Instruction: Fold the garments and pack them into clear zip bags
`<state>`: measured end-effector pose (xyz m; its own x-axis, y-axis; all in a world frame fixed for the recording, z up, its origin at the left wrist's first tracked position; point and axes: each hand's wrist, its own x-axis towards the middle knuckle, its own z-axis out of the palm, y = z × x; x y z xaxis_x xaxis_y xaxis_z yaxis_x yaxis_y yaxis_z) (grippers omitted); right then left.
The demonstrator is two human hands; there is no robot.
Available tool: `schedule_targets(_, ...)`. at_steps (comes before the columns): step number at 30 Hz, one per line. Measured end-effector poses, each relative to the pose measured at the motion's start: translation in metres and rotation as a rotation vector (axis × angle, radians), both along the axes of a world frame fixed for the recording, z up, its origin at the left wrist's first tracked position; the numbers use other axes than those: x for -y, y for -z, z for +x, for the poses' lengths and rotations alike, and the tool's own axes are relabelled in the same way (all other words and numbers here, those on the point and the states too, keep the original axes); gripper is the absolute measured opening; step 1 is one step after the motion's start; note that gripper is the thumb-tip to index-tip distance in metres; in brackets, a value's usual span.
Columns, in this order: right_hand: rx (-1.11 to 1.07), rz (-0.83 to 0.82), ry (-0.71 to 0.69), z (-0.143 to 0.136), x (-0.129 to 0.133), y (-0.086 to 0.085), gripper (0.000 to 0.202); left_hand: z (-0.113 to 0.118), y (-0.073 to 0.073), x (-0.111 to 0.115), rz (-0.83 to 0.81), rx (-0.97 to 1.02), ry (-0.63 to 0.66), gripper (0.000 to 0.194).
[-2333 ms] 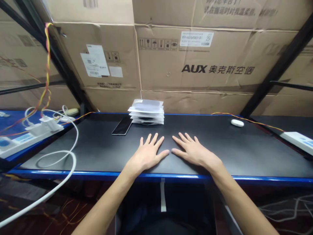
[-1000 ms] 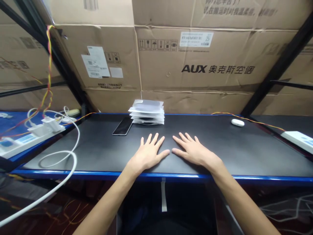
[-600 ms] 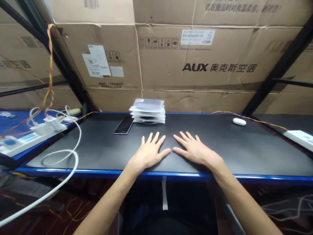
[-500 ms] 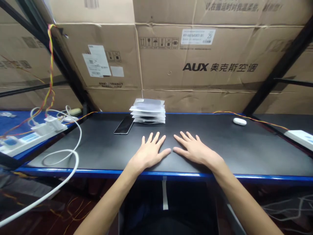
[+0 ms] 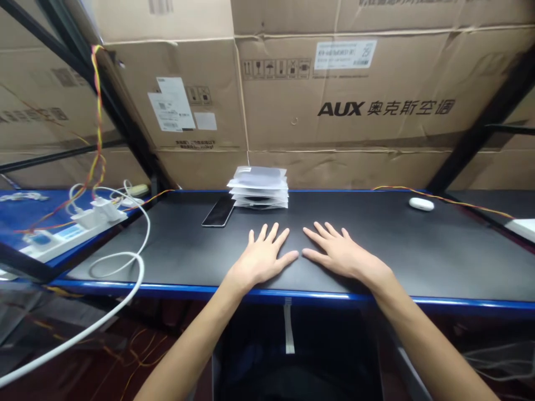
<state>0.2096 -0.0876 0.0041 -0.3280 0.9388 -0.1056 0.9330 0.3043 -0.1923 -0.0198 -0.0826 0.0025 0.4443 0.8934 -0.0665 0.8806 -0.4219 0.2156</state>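
Observation:
My left hand (image 5: 266,257) lies palm down on the dark table mat (image 5: 175,250), fingers spread, holding nothing. Beside it, my right hand (image 5: 337,250) rests flat in the same way, its thumb tip close to the left thumb but apart from it. Beyond the left hand stands a stack of white paper-like packets (image 5: 259,188) at the back of the mat. A dark smartphone (image 5: 219,212) lies just left of that stack, its near end toward me. Neither hand touches the stack or the phone.
At the back right sits a small white case (image 5: 421,204). A white power strip (image 5: 79,228) with plugs is at the left, and a thick white cable (image 5: 136,278) loops over the table's front edge. Large cardboard boxes (image 5: 292,133) wall the back between black metal posts (image 5: 480,120).
The whole view has shifted slightly, so everything appears a little farther right. Both hands stay flat in the same place on the mat.

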Motion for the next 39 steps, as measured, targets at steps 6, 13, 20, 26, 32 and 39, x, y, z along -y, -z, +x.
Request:
schedule_targets(6, 0.002, -0.02, 0.012, -0.0002, -0.0012, 0.0008, 0.083, -0.0014, 0.0035, -0.0013, -0.009, 0.027, 0.01, 0.083)
schedule_targets(13, 0.006, -0.017, 0.006, -0.0018, 0.0006, -0.0022, 0.082, -0.0021, 0.0028, -0.0009, 0.0, 0.022, 0.014, 0.083)
schedule_targets(20, -0.003, -0.001, 0.002, 0.0, -0.0009, 0.0008, 0.083, -0.0021, 0.003, -0.001, 0.0, 0.02, 0.009, 0.083)
schedule_targets(26, -0.006, 0.0, -0.002, 0.0005, -0.0003, 0.0008, 0.084, -0.0023, 0.003, -0.0013, -0.001, 0.02, 0.01, 0.083)
schedule_targets(32, 0.004, -0.008, 0.002, -0.0004, 0.0001, -0.0003, 0.083, -0.0014, 0.0011, 0.0, -0.006, 0.016, 0.009, 0.082)
schedule_targets(39, -0.006, -0.02, 0.003, -0.001, 0.0007, -0.002, 0.084, -0.0011, 0.0013, 0.0001, -0.003, 0.025, 0.007, 0.083)
